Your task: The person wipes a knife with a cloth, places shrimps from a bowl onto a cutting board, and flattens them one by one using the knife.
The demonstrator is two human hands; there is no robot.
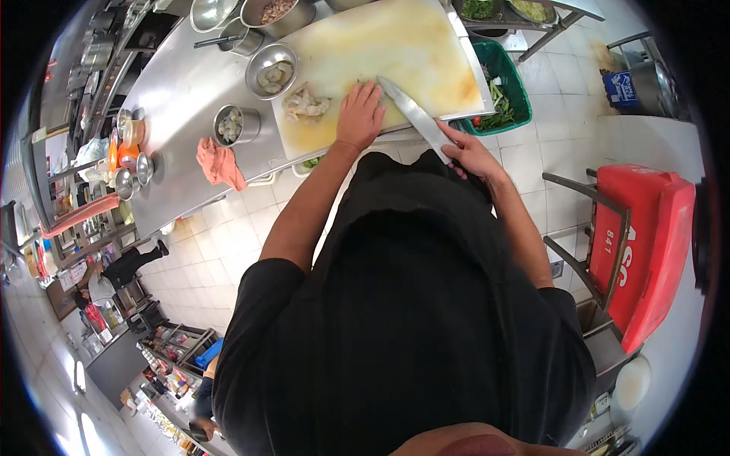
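My right hand (473,158) is wrapped around the handle of a large kitchen knife (414,114). Its broad blade points up and left over the pale cutting board (411,38), with the tip near my left fingertips. My left hand (360,115) lies palm down at the board's near part, fingers stretched out together; what is under the fingers is hidden. Just left of that hand sits a small pile of pale peeled shrimp (306,105). More shrimp fill a steel bowl (258,90) at the board's left edge and a steel cup (248,128) farther left.
An orange cloth (219,163) lies on the steel table (171,99). Pots and bowls, one with chopped meat (277,11), line the far side. A green bin (521,99) with vegetable scraps stands right of the board. A red container (646,243) and a distant person (125,270) are also in view.
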